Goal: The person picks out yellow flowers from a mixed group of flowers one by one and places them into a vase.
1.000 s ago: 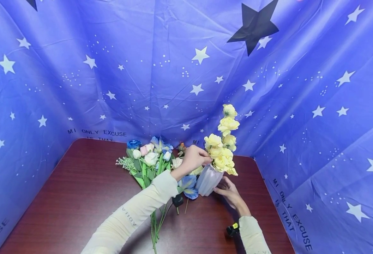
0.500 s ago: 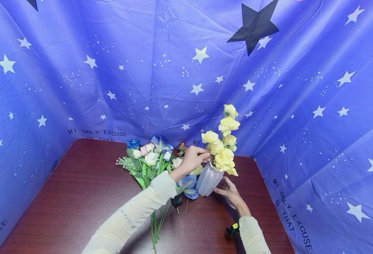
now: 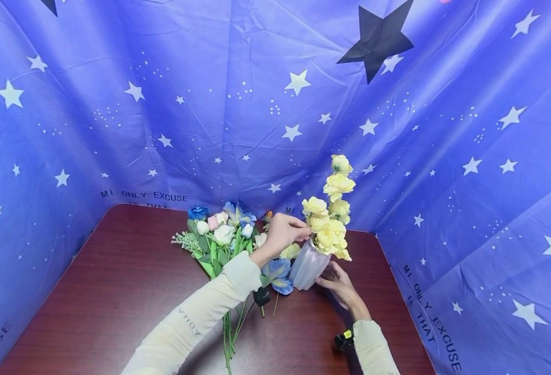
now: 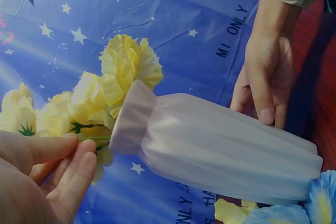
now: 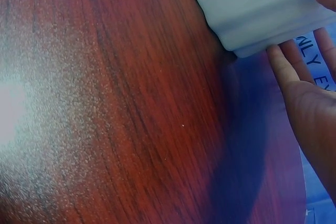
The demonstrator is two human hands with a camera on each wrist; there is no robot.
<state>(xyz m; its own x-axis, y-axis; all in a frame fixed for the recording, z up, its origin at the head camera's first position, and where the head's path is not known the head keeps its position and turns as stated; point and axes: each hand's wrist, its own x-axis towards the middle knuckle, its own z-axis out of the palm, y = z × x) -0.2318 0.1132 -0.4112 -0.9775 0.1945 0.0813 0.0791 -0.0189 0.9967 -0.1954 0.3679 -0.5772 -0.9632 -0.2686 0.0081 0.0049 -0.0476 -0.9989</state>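
A pale, ribbed vase [image 3: 309, 266] holds yellow flowers [image 3: 331, 229] that rise above its mouth. At that mouth, my left hand [image 3: 284, 234] pinches a thin green stem [image 4: 97, 138] between thumb and fingertips. My right hand [image 3: 343, 289] holds the lower part of the vase from the right. In the right wrist view its thumb lies on one side of the vase [image 5: 257, 11] and its fingers on the other. The stems' lower ends are hidden inside the vase.
Left of the vase, white, pink and blue flowers [image 3: 223, 234] with long green stems lie on the dark red table [image 3: 130, 271]. A blue iris-like flower [image 3: 279, 275] lies against the vase's left side. Starry blue cloth [image 3: 237, 104] surrounds the table.
The lower left yellow flower head swings a little left, then back right, as my left hand shifts slightly at the stem. My right hand and the vase stay in place.
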